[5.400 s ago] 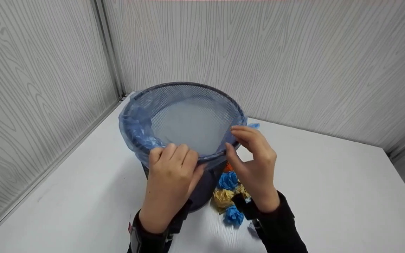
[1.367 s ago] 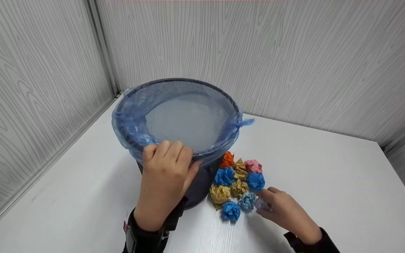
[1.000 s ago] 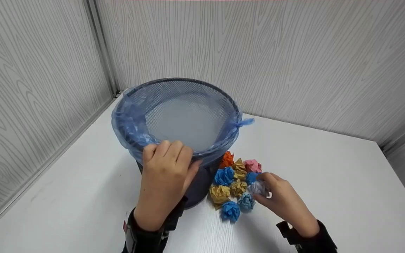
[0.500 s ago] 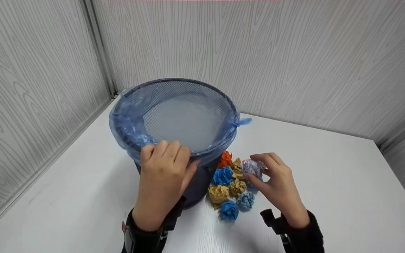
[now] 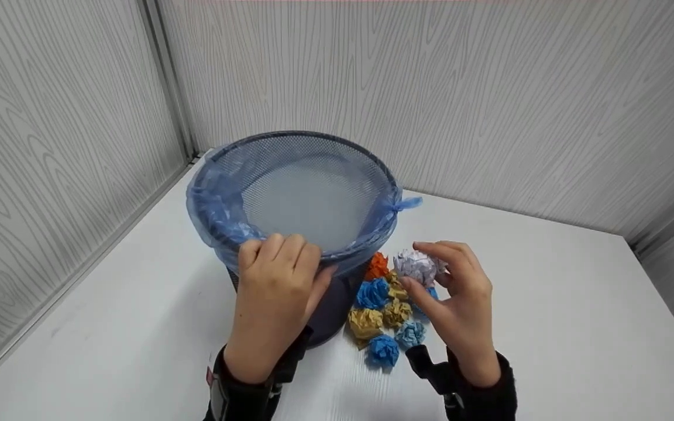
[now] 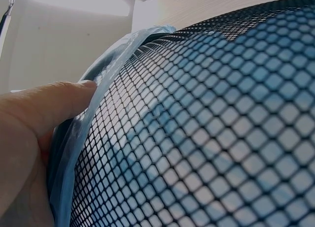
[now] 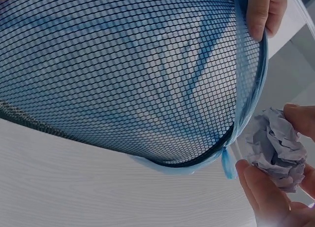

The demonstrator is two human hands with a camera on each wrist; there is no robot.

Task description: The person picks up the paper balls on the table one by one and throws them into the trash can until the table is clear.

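Right hand (image 5: 460, 292) higher, paper balls (image 5: 384, 310) beneath.

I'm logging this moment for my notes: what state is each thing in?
Mesh bin: upright, lined, nothing visible inside.
Blue bag liner: folded over the rim.
Left hand: grips the near rim.
Right hand: holds the pale paper ball, lifted off the table.
Other paper balls: lying beside the bin.
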